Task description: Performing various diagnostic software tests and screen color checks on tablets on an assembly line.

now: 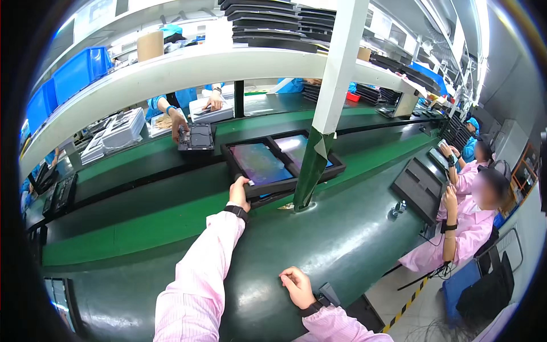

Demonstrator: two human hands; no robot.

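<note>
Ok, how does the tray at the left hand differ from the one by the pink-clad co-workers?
The left tray holds two panels; the right tray shows a bare inside. The left hand grips the left tray's edge; the right tray lies apart from it. Both are black.

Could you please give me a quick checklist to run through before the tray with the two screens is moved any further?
1. Left hand on the black tray: ok, it grips the near left corner.
2. Both screens inside: ok, the left screen and right screen lie side by side.
3. Right hand free: ok, no item visible in it.
4. Clear view of the tray: not ok, the post hides part of its right side.
5. Tray flat underneath: cannot tell, its underside is hidden.
6. Co-worker's hand away from this tray: ok, it is at a separate black case.
</note>
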